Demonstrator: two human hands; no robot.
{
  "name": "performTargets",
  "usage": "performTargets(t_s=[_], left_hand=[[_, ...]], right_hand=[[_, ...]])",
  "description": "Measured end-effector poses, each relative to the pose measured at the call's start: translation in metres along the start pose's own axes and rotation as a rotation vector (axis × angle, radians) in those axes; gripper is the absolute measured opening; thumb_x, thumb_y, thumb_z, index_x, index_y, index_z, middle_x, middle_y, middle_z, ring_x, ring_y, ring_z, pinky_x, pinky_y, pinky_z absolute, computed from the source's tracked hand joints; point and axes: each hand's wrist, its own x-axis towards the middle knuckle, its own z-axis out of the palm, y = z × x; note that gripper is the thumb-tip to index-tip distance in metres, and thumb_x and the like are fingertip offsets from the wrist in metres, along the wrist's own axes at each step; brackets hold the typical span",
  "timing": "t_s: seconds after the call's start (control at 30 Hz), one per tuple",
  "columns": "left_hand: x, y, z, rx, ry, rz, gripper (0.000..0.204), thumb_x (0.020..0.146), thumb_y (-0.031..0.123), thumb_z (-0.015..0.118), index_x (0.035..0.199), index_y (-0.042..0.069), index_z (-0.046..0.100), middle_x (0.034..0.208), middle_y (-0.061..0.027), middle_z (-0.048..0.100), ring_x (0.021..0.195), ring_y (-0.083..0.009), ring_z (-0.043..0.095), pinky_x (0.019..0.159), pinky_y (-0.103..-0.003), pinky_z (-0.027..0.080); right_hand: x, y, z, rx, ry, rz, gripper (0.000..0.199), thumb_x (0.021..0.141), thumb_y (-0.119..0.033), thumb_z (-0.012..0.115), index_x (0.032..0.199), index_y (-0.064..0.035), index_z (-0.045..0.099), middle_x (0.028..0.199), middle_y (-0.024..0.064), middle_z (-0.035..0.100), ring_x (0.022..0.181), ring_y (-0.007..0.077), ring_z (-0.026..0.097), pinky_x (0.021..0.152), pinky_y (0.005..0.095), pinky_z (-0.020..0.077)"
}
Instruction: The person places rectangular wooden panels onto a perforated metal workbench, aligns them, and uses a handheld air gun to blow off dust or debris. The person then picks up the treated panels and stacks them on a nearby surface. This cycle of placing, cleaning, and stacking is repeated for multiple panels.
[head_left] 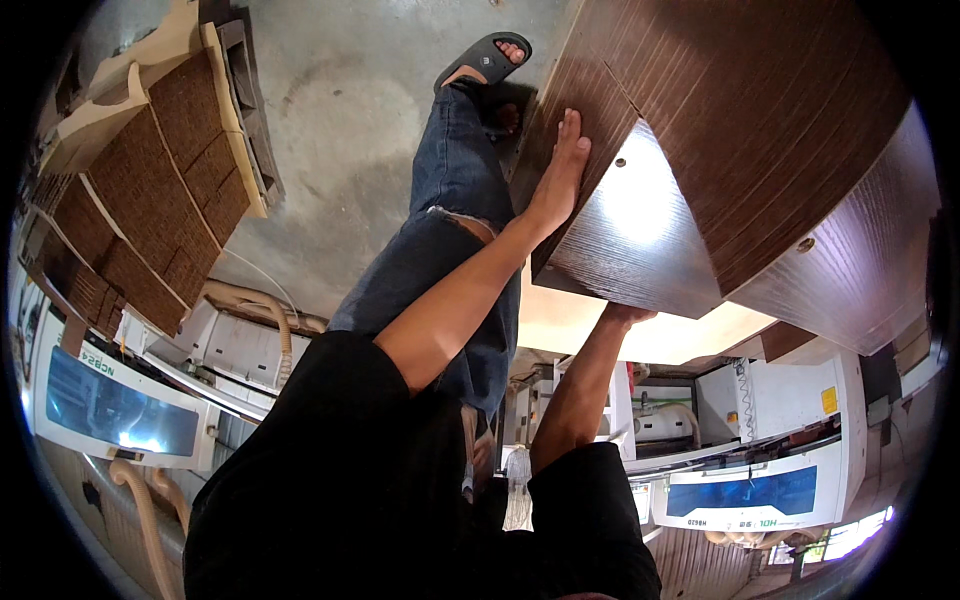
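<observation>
We seem to be steadying a dark wood-grain panel (600, 265), right of our legs. Our left hand (562, 185) lies flat against it, fingers extended; our right hand (628, 314) reaches under its lower edge, its grip hidden. Shifting it likely calls for even support. A pale board (575, 325) sits beneath; our sandal (470, 62) could obstruct; stacked brown boards (175, 150) stand left.

Floor (340, 110): grey concrete, blotchy, pale patch, upper middle of frame. Sandal (484, 62) with a foot in it sits flat on it, top centre. Brown stack (150, 190) left, base hidden. Support under dark panels (760, 120), right: hidden too.
</observation>
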Motion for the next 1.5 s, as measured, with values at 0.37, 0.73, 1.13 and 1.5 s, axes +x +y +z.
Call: performTargets(t_s=[0.37, 0.73, 1.13, 1.5], left_hand=[[-0.002, -0.001, 0.0, -0.017, -0.022, 0.011, 0.084, 0.104, 0.063, 0.019, 0.16, 0.003, 0.0, 0.168, -0.0155, -0.004, 0.155, -0.0275, -0.009, 0.125, -0.041, -0.003], [-0.003, -0.004, 0.001, -0.054, -0.015, 0.003, 0.087, 0.103, 0.065, 0.02, 0.159, 0.003, 0.0, 0.168, -0.0153, -0.005, 0.155, -0.0269, -0.008, 0.125, -0.04, -0.002], [-0.004, -0.004, 0.002, -0.076, -0.01, 0.012, 0.085, 0.103, 0.064, 0.021, 0.16, 0.003, 0.0, 0.168, -0.0148, -0.004, 0.155, -0.0264, -0.008, 0.125, -0.04, -0.002], [-0.005, -0.005, -0.001, -0.11, -0.034, -0.007, 0.081, 0.105, 0.059, 0.024, 0.16, 0.004, -0.001, 0.168, -0.0139, -0.004, 0.155, -0.0256, -0.008, 0.124, -0.038, -0.004]], right_hand=[[-0.004, -0.003, 0.013, -0.01, 0.128, 0.037, 0.06, 0.102, -0.046, 0.041, 0.142, -0.0012, 0.045, 0.137, 0.0183, 0.055, 0.119, 0.0343, 0.059, 0.1, 0.044, 0.0535], [0.006, 0.001, -0.019, -0.021, -0.094, -0.017, 0.053, 0.103, -0.041, 0.041, 0.138, -0.0014, 0.048, 0.132, 0.0156, 0.059, 0.113, 0.0302, 0.061, 0.095, 0.0397, 0.0558], [0.014, 0.007, -0.037, -0.008, -0.048, 0.018, 0.05, 0.104, -0.04, 0.043, 0.136, -0.0024, 0.049, 0.131, 0.0119, 0.06, 0.113, 0.0277, 0.06, 0.096, 0.0353, 0.0537], [0.008, -0.025, -0.027, -0.012, 0.164, 0.198, 0.064, 0.101, -0.051, 0.042, 0.145, -0.0047, 0.044, 0.15, 0.0158, 0.045, 0.137, 0.0328, 0.043, 0.115, 0.0501, 0.0342]])
